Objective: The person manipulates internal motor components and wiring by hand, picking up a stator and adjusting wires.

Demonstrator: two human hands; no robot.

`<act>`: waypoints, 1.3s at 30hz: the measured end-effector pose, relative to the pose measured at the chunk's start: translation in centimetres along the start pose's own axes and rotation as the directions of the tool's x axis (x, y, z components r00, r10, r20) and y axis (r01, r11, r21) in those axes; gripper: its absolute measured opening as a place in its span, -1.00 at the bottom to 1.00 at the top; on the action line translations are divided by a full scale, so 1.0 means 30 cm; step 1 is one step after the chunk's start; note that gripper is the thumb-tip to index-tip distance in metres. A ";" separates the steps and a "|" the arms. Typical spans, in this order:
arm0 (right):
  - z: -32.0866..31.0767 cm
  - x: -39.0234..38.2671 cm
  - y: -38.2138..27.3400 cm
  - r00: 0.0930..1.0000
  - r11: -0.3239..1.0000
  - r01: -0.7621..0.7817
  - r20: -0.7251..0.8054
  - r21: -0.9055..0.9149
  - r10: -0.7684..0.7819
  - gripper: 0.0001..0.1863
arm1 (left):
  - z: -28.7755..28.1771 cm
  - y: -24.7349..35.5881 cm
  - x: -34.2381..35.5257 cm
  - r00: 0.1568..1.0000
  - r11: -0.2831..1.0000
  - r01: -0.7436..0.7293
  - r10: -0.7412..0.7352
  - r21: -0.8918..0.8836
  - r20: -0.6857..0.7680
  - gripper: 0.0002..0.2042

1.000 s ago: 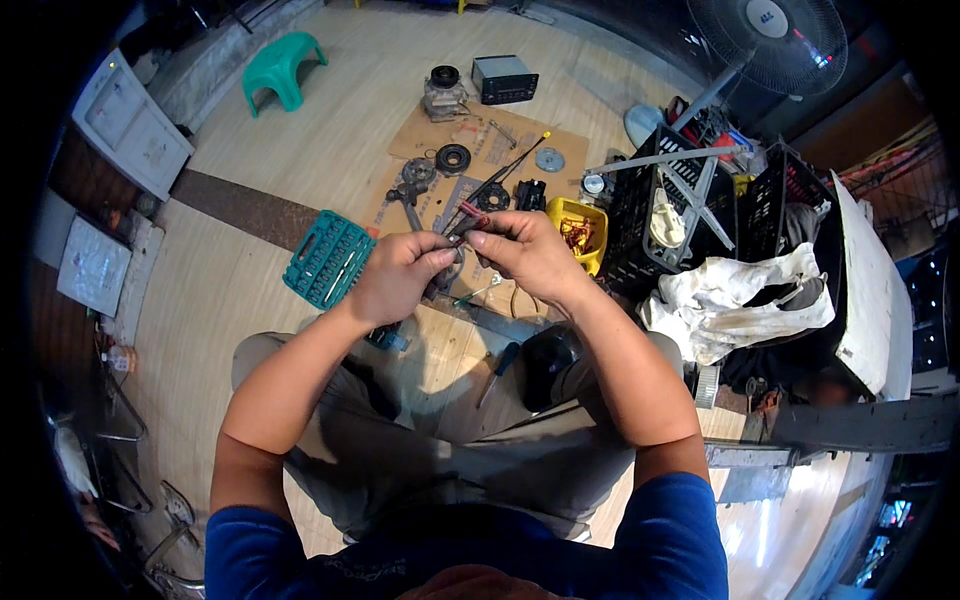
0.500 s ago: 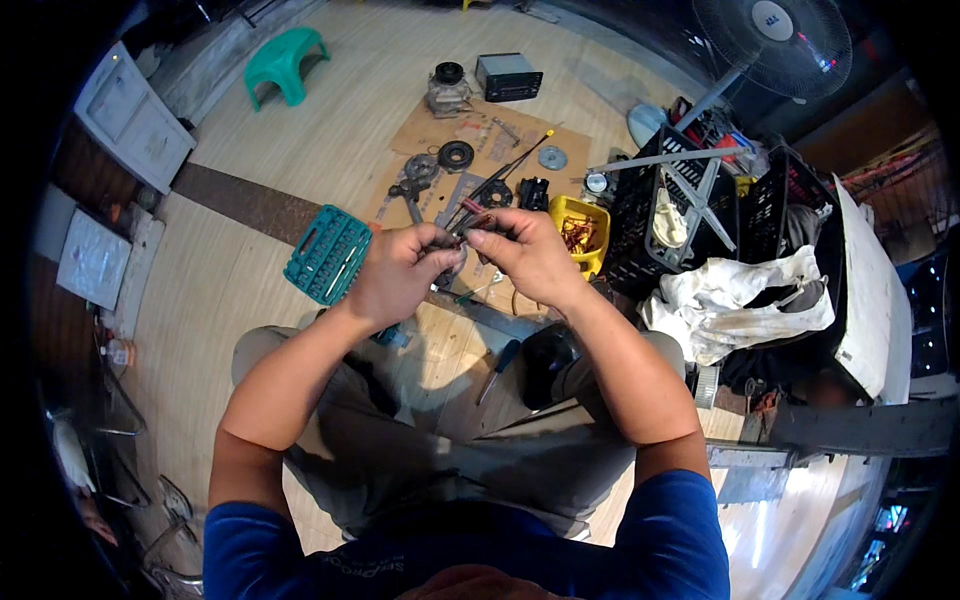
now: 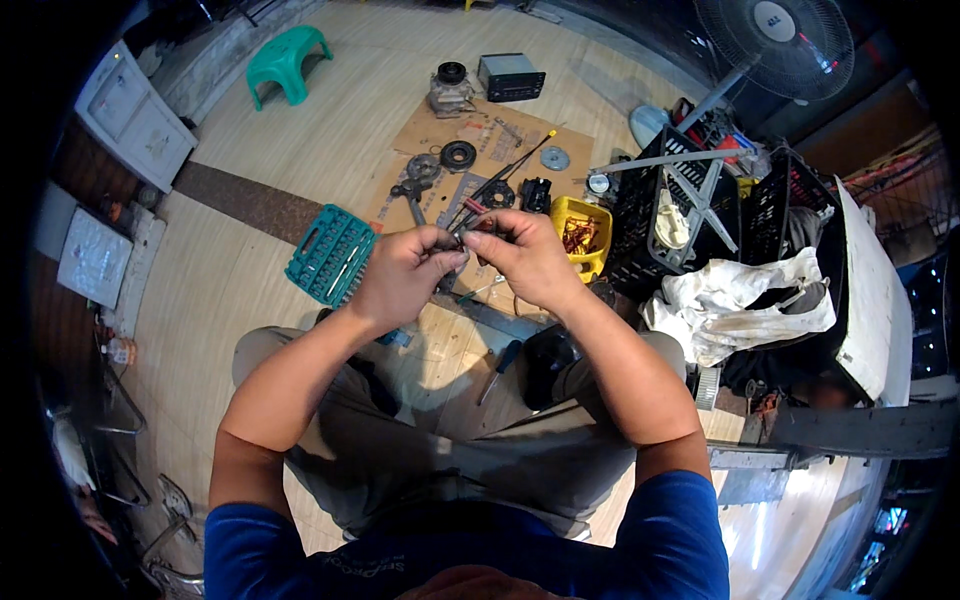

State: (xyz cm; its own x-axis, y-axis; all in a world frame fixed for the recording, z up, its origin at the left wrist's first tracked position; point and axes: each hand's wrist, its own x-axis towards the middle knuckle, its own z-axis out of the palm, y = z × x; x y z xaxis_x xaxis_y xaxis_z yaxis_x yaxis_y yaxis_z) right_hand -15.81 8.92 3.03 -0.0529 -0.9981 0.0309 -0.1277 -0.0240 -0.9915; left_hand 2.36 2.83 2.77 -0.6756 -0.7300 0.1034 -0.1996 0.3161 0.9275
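My left hand (image 3: pixel 410 270) and my right hand (image 3: pixel 515 255) meet above the cardboard (image 3: pixel 410 140), fingers closed around something small and dark that I cannot make out. A pink-red item (image 3: pixel 473 206) shows just beyond the fingertips, beside a long dark rod with a yellow tip (image 3: pixel 530 152). An open teal socket case (image 3: pixel 330 252) lies left of my hands. A yellow tub of copper-coloured pieces (image 3: pixel 580 232) stands to the right. Dark rings (image 3: pixel 458 156), a grey disc (image 3: pixel 555 157) and other metal parts lie beyond. A screwdriver (image 3: pixel 500 372) lies between my legs.
A metal housing (image 3: pixel 450 95) and a car radio (image 3: pixel 510 78) sit at the back. A green stool (image 3: pixel 288 68) stands back left. A standing fan (image 3: pixel 775 50), black crates (image 3: pixel 650 190), white cloth (image 3: pixel 735 310) and a pale panel (image 3: pixel 870 300) crowd the right.
Both hands stay closed and together, with only slight shifts of fingers and wrists. The floor objects appear a little displaced in the picture; nothing visibly taken or let go.
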 end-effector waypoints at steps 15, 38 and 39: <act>0.001 -0.004 0.020 1.000 0.998 0.020 -0.020 -0.053 -0.021 -0.80 | -0.004 -0.014 0.006 0.990 0.994 0.112 -0.110 -0.017 0.084 -0.86; 0.001 -0.010 0.006 0.994 0.987 0.112 0.011 -0.117 -0.112 -0.81 | -0.022 0.007 0.000 0.991 0.993 0.114 -0.116 0.027 0.070 -0.86; 0.005 -0.010 0.006 0.993 0.986 0.113 -0.003 -0.121 -0.114 -0.81 | -0.019 0.006 0.000 0.987 0.989 0.143 -0.141 -0.022 0.079 -0.85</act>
State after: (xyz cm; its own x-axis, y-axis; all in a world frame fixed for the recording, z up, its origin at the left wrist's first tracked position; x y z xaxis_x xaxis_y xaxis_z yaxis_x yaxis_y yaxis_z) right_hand -15.68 9.22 2.81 -0.0408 -0.9887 0.1446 -0.2520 -0.1298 -0.9590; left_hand 2.74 2.53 3.13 -0.6944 -0.7174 -0.0569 -0.2785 0.1950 0.9404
